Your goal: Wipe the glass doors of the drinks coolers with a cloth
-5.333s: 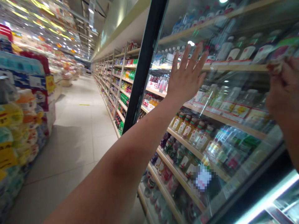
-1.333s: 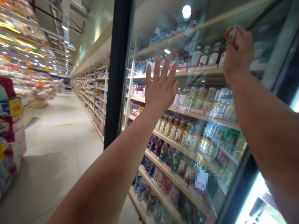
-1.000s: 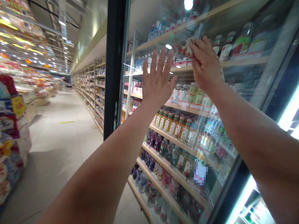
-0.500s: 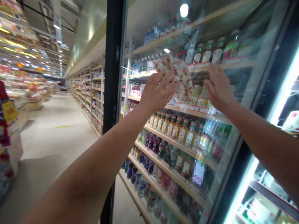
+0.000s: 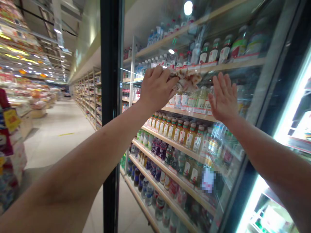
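Observation:
My left hand (image 5: 155, 87) grips a crumpled white cloth (image 5: 188, 79) with a brown and reddish pattern, its fingers bent over the near end. The cloth is up at the glass door (image 5: 233, 142), bunched, with its loose part sticking out to the right. To the right of it, my right hand (image 5: 224, 98) is raised at the glass, fingers stretched out and palm toward the pane. Whether that palm touches the glass, I cannot tell. Rows of drink bottles (image 5: 181, 132) on shelves show in the pane behind both hands.
A dark door frame (image 5: 110, 97) runs upright on the left. At the right edge stands a lit cooler (image 5: 272, 207) with goods inside. Beyond the frame, a pale aisle floor (image 5: 60, 119) stretches back between long shelves (image 5: 85, 94) and displays with a yellow sign (image 5: 11, 119).
The cloth has gone from spread flat to bunched up. My left hand has shifted slightly left, fingers more curled. My right hand has moved a little left and down. The door frame appears farther left.

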Available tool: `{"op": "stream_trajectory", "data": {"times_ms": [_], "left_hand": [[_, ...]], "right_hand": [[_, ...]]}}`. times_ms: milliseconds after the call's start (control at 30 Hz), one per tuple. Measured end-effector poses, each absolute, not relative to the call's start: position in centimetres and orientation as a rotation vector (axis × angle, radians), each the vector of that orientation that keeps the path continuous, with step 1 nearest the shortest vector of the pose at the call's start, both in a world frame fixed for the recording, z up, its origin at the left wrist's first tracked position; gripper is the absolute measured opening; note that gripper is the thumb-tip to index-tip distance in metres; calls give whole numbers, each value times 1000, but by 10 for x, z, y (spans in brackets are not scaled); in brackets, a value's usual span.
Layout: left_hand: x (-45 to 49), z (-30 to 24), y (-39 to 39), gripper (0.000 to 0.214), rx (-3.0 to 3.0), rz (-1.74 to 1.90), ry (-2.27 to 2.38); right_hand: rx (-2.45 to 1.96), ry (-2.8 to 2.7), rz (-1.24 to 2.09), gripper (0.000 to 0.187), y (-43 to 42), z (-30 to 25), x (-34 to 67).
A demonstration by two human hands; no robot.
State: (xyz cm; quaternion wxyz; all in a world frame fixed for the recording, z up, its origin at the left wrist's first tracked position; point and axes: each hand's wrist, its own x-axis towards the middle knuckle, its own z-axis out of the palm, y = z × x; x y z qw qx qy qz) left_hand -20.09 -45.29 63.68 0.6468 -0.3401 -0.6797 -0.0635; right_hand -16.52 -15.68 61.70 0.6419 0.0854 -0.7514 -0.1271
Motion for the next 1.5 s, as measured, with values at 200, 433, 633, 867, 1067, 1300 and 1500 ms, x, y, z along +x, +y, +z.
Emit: {"op": "stream_trajectory", "data": {"times_ms": [200,433,633,867,1067,1300,1500], "left_hand": [[-201,636,-442,46,-896,-100,-1564],[-208,663,-456,54,-1025,-7,-1600],[-213,696,-461,60,-777,-218,-1523],[-215,646,-464,51,-972,31,-1601],[-227,687,-492,71,-622,-145,-1612],[-235,663,-482,69,-813,-103,-1622],[-230,701,-496,72,-630,-189,-1598]], "right_hand": [[220,-1727,-249,64,-156,616,-163],[250,-1711,-222,62,-157,615,-160],[242,-1710,-224,63,-160,614,-159],[291,-1624,-143,57,-155,606,-160],[288,-1607,-139,57,-154,605,-163],[267,-1629,-164,55,-155,606,-163],[281,-1578,-171,56,-154,602,-167]]}}
